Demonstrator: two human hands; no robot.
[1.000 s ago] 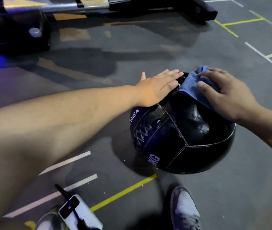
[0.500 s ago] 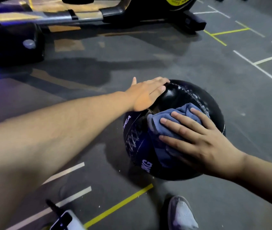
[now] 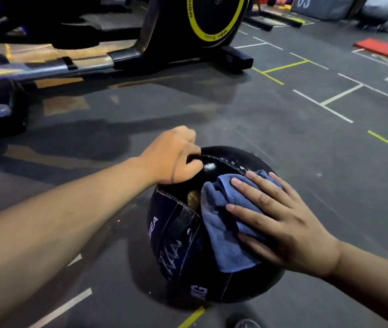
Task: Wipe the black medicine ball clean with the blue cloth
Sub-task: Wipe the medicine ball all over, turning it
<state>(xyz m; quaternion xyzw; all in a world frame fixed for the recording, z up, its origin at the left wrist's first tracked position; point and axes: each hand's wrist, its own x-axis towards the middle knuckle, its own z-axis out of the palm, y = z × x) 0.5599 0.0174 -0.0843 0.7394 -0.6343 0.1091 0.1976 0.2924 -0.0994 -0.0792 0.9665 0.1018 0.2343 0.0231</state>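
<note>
Head view: ball (image 3: 183, 245) sits on the floor (image 3: 306, 162). My left hand (image 3: 174, 157) is on its top, far side, fingers curled and gripping it, I judge to stop it rolling. My right hand (image 3: 283, 223) is on its near upper face, fingers straight and spread, pressing the cloth (image 3: 219, 233) flat for wide contact.

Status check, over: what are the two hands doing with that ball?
Left hand curled on top of black medicine ball, steadying. Right hand flat, pressing blue cloth onto its upper side. Nothing blocking; exercise machine behind, apart.
</note>
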